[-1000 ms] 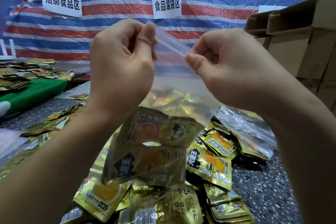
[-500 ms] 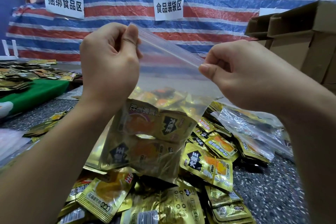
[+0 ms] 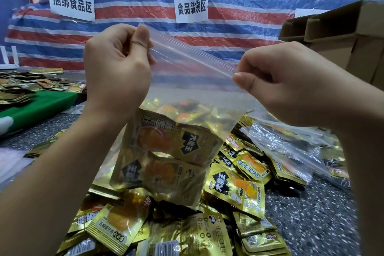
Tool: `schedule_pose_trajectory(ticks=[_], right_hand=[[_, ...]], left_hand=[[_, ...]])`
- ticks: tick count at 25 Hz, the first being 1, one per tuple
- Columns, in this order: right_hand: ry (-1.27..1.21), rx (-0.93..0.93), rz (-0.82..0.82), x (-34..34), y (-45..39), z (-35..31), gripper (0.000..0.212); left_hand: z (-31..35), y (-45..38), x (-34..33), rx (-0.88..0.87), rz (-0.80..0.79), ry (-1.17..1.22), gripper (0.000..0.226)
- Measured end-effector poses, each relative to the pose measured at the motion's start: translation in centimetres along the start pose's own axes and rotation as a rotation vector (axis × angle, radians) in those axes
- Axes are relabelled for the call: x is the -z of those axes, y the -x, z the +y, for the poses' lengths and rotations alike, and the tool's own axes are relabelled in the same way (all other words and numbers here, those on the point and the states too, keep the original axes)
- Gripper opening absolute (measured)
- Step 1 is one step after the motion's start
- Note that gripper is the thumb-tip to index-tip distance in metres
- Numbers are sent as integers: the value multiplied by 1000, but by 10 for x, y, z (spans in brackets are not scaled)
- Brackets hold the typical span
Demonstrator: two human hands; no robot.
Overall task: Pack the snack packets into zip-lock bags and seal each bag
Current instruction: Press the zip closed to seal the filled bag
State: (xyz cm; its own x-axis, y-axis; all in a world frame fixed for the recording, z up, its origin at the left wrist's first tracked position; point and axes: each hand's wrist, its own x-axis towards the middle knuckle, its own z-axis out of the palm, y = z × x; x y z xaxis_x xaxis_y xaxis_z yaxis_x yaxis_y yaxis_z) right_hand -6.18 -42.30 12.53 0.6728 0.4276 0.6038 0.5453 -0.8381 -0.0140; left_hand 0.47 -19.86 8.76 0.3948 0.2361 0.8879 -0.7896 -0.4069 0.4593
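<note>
I hold a clear zip-lock bag (image 3: 187, 93) in the air above the table. My left hand (image 3: 116, 64) pinches the left end of its zip strip between thumb and fingers. My right hand (image 3: 284, 83) pinches the right end of the strip, lower down, so the strip slopes down to the right. Two gold snack packets (image 3: 170, 156) lie stacked in the bottom of the bag. Under the bag spreads a heap of loose gold snack packets (image 3: 234, 187).
Filled clear bags (image 3: 286, 143) lie at the right on the speckled table (image 3: 311, 214). Cardboard boxes (image 3: 342, 37) stand at the back right. A green mat (image 3: 37, 108) with more packets is at the left. A striped tarp with paper signs (image 3: 191, 7) hangs behind.
My hands have moved apart along the zip strip: the left has gone left, the right has slid right and down. The bag hangs a little lower in view.
</note>
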Motion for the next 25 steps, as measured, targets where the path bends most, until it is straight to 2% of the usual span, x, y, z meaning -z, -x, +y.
schedule_pose_trajectory(ticks=[4, 7, 9, 12, 15, 18, 20, 21, 25], right_hand=[[-28, -13, -53, 1, 1, 4, 22], [-64, -45, -128, -1, 0, 8, 21], [-49, -99, -234, -2, -1, 7, 22], [-11, -115, -355, -15, -2, -5, 39], [-201, -95, -325, -46, -10, -25, 48], [-187, -163, -388, -75, -18, -28, 32], [-197, -198, -345, -85, -20, -22, 14], [-228, -212, -313, -87, -20, -19, 11], [-435, -343, -190, -85, -20, -10, 30]], left_hand=[[-2, 2, -5, 40, -123, 61, 32], [-3, 8, -13, 82, -128, 106, 33], [-5, 14, -18, 81, -128, 78, 37], [-4, 22, -24, 14, -140, 3, 37], [-2, 28, -28, -76, -129, -43, 33], [-2, 29, -27, -157, -156, -66, 31], [-4, 29, -26, -178, -189, -69, 31], [-4, 28, -26, -155, -215, -55, 31], [-5, 22, -22, 76, -312, 56, 29]])
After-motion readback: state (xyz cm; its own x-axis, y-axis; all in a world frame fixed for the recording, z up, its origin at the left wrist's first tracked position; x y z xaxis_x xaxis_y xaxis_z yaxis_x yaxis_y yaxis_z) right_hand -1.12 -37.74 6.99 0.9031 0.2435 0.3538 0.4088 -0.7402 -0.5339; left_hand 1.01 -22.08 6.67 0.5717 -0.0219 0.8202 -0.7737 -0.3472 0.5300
